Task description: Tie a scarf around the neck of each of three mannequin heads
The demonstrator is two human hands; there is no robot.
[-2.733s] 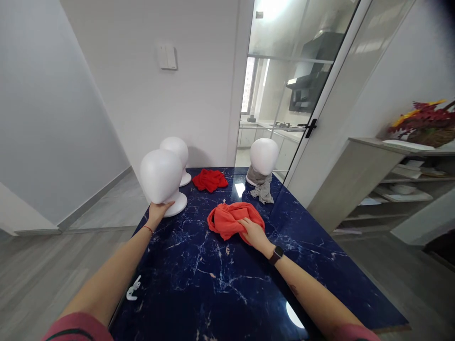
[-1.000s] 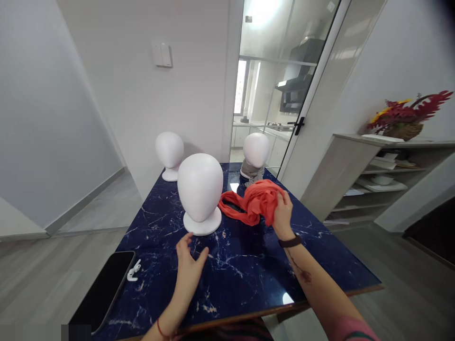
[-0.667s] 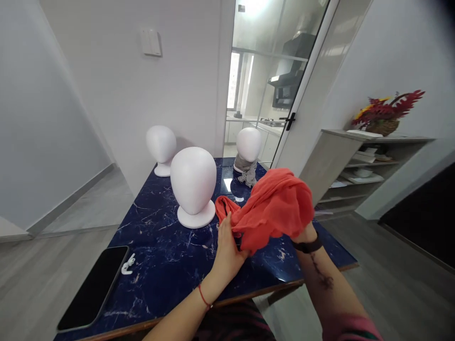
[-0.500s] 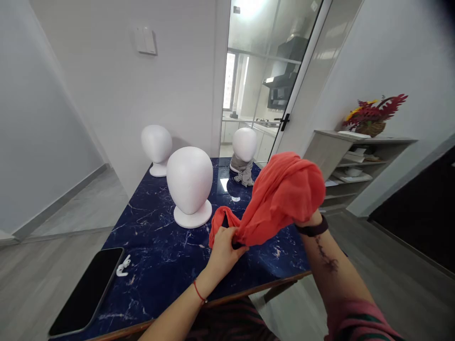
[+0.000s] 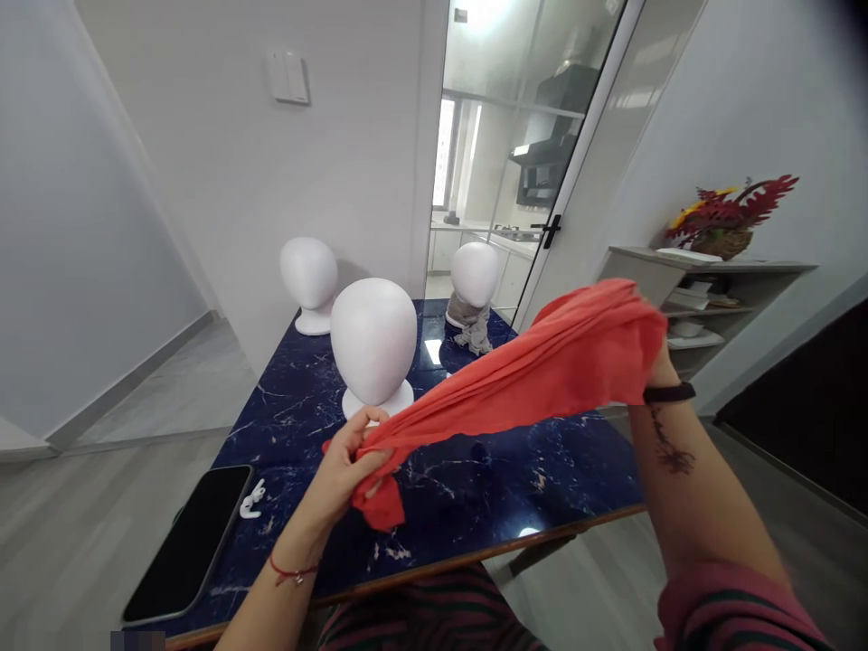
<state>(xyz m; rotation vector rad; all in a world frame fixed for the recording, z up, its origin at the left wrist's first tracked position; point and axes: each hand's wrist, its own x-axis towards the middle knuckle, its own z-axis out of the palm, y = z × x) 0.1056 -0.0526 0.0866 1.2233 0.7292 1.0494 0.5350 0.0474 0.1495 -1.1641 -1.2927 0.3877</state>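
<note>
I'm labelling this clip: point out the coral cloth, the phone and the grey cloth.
Coral cloth point(image 5: 515, 384): head view, middle of the stretched span.
Phone point(image 5: 192, 544): head view, dark screen.
Grey cloth point(image 5: 473, 329): head view, gathered folds.

left hand grips coral scarf; right hand holds it higher.

The red scarf is hiding most of the right hand; the view's edge is cutting off the sleeve.

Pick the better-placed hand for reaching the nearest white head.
Likely the left hand: holding the coral cloth, it sits close to the nearest white head; the right hand is farther off.
</note>
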